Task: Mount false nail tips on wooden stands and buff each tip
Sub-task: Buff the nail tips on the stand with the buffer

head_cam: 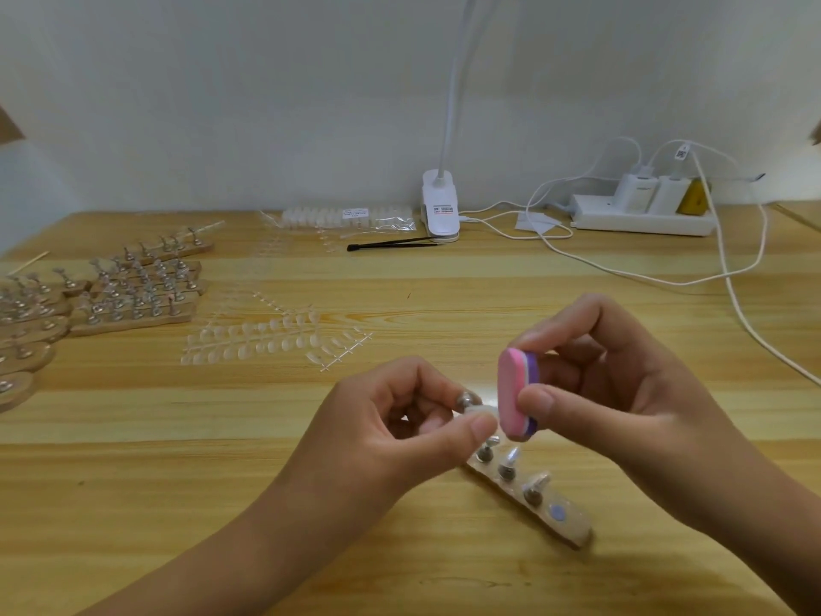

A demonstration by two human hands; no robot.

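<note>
Both grips are full at mid-frame: my left hand (400,420) pinches a metal peg (466,400) carrying the clear nail tip (477,412), and my right hand (622,384) pinches the pink-and-purple buffer block (515,393) against it. Too much pressure could pop the tip off, I judge, or knock the mounted pegs (506,471) on the wooden stand (573,529) just below.

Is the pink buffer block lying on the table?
No, the right hand pinches the buffer block in the air, beside the nail tip the left hand holds.

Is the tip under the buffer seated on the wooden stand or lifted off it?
Lifted off. The left hand pinches its metal holder clear of the wooden stand, which shows one bare round seat.
</note>
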